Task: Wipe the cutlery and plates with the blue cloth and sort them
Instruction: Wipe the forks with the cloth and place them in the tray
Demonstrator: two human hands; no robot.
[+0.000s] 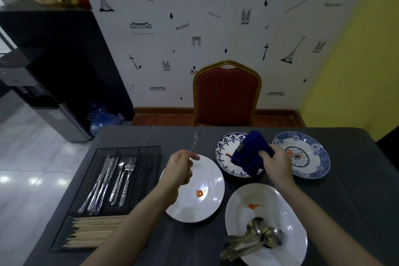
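So the person's at a table with a dark grey tablecloth (356, 190), both arms out over it. Left hand (180, 167) is curled round the handle of a fork (195, 142), tines pointing up and away, blurry so I can't make out much detail. It's held above the far edge of a plain white plate (211, 181) with a small orange-red smear on it.

Right hand (275, 163) has the blue cloth (251, 153) bunched up in its fingers, hanging over a blue-patterned bowl-ish plate (223, 147) that also has a bit of red on it. Just to the right of that sits another blue and white patterned plate (319, 157), orange mark near the middle.

Nearest the person is a second white plate (248, 205) with a red smudge and a pile of spoons (259, 235) lying on it, handles sticking off the near left edge.

On the left there's a black wire cutlery tray (149, 162). Knives (101, 181) in one slot, forks (123, 179) in the next one, and a bundle of wooden chopsticks (95, 231) lying across the front compartment.

Red chair with a gold frame (226, 97) at the far side of the table, pushed against a wall with Paris stickers.
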